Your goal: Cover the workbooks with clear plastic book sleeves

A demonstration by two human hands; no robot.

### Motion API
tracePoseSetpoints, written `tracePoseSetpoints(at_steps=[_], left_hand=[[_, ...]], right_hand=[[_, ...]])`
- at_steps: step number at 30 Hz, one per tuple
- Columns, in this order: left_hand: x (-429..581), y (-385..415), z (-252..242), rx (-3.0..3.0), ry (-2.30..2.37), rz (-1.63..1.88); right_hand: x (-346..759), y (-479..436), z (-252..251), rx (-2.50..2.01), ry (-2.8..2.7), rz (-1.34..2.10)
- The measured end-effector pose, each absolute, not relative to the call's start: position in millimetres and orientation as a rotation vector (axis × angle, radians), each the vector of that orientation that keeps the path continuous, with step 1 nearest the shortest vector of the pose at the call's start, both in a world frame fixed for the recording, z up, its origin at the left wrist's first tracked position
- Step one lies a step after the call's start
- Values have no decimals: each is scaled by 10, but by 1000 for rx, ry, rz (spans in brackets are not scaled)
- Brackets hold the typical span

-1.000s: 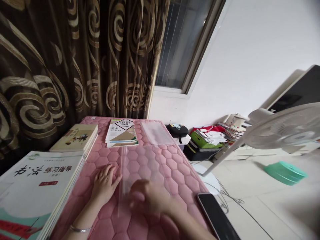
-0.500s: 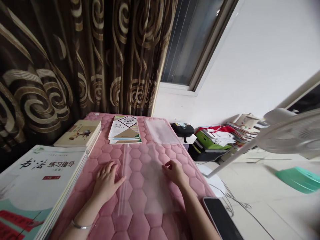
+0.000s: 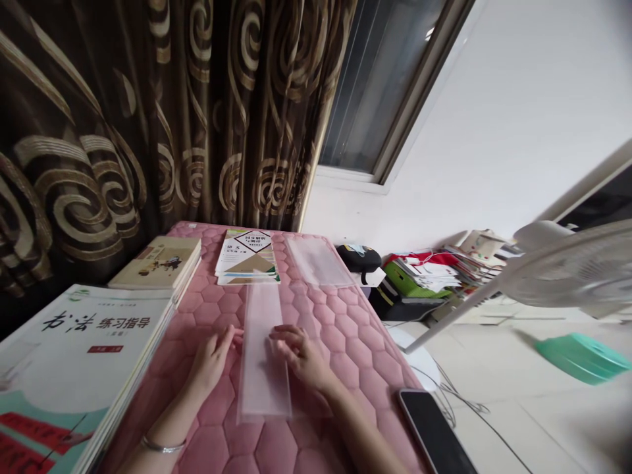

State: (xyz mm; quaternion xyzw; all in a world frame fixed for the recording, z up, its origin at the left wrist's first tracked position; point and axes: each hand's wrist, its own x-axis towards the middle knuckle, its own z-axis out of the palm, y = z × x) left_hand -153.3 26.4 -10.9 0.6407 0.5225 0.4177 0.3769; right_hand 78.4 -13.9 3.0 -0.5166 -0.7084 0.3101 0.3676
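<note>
A clear, frosted plastic book cover lies lengthwise on the pink padded table cover. It shows as a narrow, whitish strip with a more transparent part to its right. My left hand, with a silver bangle on the wrist, has its fingers drawn together at the strip's left edge. Over the right side of the strip, my right hand is curled, fingertips on the plastic. Just beyond the strip's far end lies a small stack of workbooks.
Another plastic cover lies at the far right of the table. Book stacks stand on the left, a calligraphy book and a tan book on top. A phone rests at the right edge; a white fan stands beyond.
My right hand has moved left, and the frosted part now forms a narrower strip further left. My left hand's spread fingers have come together at the cover's left edge.
</note>
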Motion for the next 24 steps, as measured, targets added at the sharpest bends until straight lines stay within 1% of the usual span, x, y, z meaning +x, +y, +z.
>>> tracePoseSetpoints(at_steps=[4, 7, 9, 12, 14, 16, 18, 24], left_hand=[[-1501, 250, -93, 1553, 1372, 1038], [-1538, 303, -161, 1547, 1417, 992], [-1591, 339, -215, 1582, 1429, 942], [-1686, 372, -296, 1628, 1450, 925], [-1740, 384, -343, 1652, 1482, 951], [-1777, 388, -369, 1665, 1512, 975], [-1795, 380, -355, 1651, 1532, 978], [-1854, 332, -163, 1616, 1634, 875]], right_hand=[[621, -226, 34, -1251, -2086, 743], [628, -209, 21, -1221, -2061, 757], [729, -151, -4, -1362, -1905, 691], [994, -38, -54, -1733, -1629, 391], [1167, 16, -82, -1973, -1509, 282], [1268, 43, -101, -2121, -1438, 322], [1285, 52, -119, -2170, -1417, 403], [1334, 72, -163, -2049, -1415, 586]])
